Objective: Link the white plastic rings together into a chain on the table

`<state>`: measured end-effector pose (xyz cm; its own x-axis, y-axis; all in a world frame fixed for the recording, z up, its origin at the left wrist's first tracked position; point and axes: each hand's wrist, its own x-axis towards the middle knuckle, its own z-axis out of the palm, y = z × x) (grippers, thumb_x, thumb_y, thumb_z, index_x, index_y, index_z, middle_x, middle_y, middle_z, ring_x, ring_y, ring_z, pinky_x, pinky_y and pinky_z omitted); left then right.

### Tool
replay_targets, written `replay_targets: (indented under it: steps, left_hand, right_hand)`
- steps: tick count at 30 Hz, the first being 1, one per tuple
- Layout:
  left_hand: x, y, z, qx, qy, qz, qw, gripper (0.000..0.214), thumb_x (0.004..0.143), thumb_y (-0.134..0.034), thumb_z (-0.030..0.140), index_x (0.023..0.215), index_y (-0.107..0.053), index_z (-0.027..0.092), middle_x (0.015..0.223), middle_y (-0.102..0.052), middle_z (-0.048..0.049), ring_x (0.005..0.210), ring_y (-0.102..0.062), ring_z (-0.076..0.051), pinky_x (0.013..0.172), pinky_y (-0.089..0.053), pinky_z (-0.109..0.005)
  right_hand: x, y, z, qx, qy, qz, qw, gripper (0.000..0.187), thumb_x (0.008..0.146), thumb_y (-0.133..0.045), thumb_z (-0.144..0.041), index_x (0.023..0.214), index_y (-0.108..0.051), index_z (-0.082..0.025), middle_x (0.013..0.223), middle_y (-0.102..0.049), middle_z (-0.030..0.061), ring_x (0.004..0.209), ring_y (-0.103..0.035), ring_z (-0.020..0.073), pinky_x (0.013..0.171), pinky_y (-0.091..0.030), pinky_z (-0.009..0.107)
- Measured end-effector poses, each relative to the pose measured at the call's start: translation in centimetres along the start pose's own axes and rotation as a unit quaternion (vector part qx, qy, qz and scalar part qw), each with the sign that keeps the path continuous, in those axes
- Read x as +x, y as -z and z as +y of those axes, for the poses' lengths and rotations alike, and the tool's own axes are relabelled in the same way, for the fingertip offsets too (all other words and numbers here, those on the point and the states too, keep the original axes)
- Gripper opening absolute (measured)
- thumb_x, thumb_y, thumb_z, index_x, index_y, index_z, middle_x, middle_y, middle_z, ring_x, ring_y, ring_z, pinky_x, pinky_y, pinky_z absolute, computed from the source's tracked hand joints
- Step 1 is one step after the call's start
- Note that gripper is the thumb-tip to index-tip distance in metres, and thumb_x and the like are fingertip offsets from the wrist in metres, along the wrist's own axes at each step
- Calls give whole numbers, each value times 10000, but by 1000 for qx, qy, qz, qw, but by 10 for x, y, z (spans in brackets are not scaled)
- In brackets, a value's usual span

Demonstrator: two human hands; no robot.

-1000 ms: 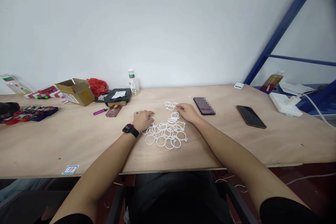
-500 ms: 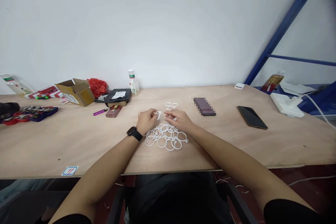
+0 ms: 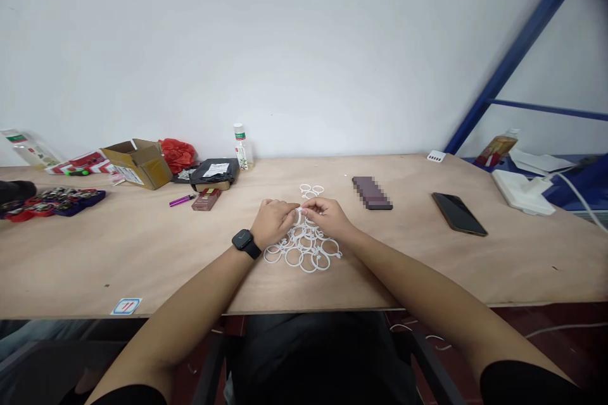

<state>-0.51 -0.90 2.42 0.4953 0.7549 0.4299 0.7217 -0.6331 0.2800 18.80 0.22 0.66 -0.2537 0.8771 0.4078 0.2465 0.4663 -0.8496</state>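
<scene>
A heap of several white plastic rings (image 3: 304, 250) lies on the wooden table (image 3: 142, 253) in front of me. Just above the heap, my left hand (image 3: 273, 220), with a black watch on its wrist, and my right hand (image 3: 327, 215) meet fingertip to fingertip. Both pinch one small white ring (image 3: 299, 211) between them. Three more white rings (image 3: 311, 190) lie apart a little farther back.
Two dark phones (image 3: 372, 192) (image 3: 458, 214) lie to the right. At the left stand a cardboard box (image 3: 137, 163), a red bag (image 3: 177, 152), a clear bottle (image 3: 242, 147), a purple pen (image 3: 181, 200) and trays of small parts (image 3: 52, 201). A blue steel frame (image 3: 517, 44) rises at the right.
Both hands left the table, where they lay among the rings, rose and came together over the heap, now pinching one ring between them.
</scene>
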Motion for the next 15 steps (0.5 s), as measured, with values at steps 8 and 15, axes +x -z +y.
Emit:
replay_targets:
  steps: [8,15]
  left_hand:
    - [-1,2,-1,-27,-68,14,997,389,992,-362,398,885,-680,202,836,-701,-51,817,-606,-165,837,-368,-340]
    - [-1,1,2,-18,-98,22,995,410,983,-343,349,700,-583,177,696,-637,-27,711,-552,-148,801,-363,-332]
  right_hand:
    - [4,0,1,163,-93,-60,980,332,706,-743,-465,792,-646,-159,610,-597,-18,527,-526,94,504,-419,213]
    - [4,-1,4,200,-113,-121,966,390,689,-758,-497,788,-616,-148,549,-582,-30,487,-508,80,474,-383,192]
